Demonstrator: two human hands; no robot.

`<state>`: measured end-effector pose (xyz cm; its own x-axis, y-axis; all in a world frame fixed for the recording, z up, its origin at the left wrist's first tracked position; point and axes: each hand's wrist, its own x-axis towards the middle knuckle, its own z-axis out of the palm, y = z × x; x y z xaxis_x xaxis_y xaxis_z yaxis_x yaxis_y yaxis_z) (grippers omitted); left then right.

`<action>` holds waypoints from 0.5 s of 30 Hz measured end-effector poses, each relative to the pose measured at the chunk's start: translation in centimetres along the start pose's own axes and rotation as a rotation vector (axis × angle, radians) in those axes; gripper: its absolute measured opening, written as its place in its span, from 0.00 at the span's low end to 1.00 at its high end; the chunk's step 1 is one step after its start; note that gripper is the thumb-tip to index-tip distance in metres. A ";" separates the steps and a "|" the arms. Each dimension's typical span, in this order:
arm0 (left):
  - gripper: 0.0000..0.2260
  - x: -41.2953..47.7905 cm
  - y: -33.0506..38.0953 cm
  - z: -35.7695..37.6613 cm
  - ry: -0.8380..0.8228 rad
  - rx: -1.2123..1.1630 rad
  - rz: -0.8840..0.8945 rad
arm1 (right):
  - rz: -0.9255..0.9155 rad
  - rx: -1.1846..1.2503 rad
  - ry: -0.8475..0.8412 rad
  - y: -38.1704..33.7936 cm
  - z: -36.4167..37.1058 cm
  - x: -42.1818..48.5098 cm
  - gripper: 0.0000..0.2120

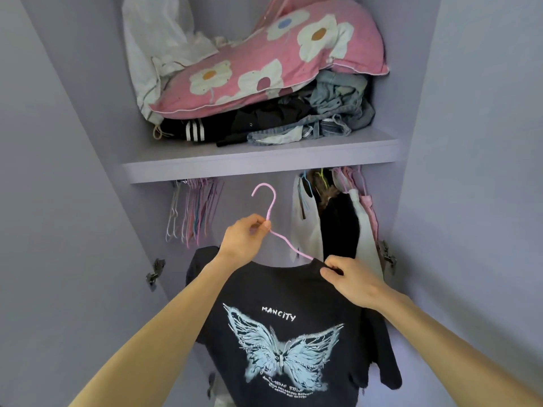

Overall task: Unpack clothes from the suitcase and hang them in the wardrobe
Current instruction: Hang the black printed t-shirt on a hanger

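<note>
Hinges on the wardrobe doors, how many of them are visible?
2. The left hinge is on the left door, the right hinge on the right door, beside the hanging clothes. Others may be hidden behind the black T-shirt.

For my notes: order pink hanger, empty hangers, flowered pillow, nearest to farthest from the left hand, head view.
1. pink hanger: held in the left hand.
2. empty hangers: hanging to its left.
3. flowered pillow: on the shelf above.

open gap mid-rail, empty hangers point(194, 210) left, hung clothes point(338, 221) right — shelf point(258, 168) close overhead
</note>
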<state>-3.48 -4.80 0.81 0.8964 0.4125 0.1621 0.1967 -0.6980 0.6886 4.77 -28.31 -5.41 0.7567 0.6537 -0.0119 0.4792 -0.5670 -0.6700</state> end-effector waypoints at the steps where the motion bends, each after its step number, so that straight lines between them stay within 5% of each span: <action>1: 0.13 1.1 -0.6 -0.5 -0.029 0.015 0.001 | 0.012 -0.046 0.040 -0.4 0.3 0.7 0.13; 5: 0.22 5.2 -3.5 -3.1 -0.062 0.398 0.047 | 0.071 -0.279 0.181 -2.9 1.3 3.5 0.11; 10: 0.32 10.7 -5.6 -6.4 0.245 0.730 0.308 | 0.228 -0.442 0.245 -6.0 2.1 8.5 0.11; 15: 0.30 16.8 -8.1 -6.5 0.329 0.772 0.386 | 0.380 -0.354 0.307 -5.3 4.1 13.4 0.15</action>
<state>7.45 11.54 2.55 0.8202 0.1329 0.5565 0.2239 -0.9696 -0.0984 10.52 -14.47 -5.08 0.9725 0.2281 0.0477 0.2292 -0.8993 -0.3726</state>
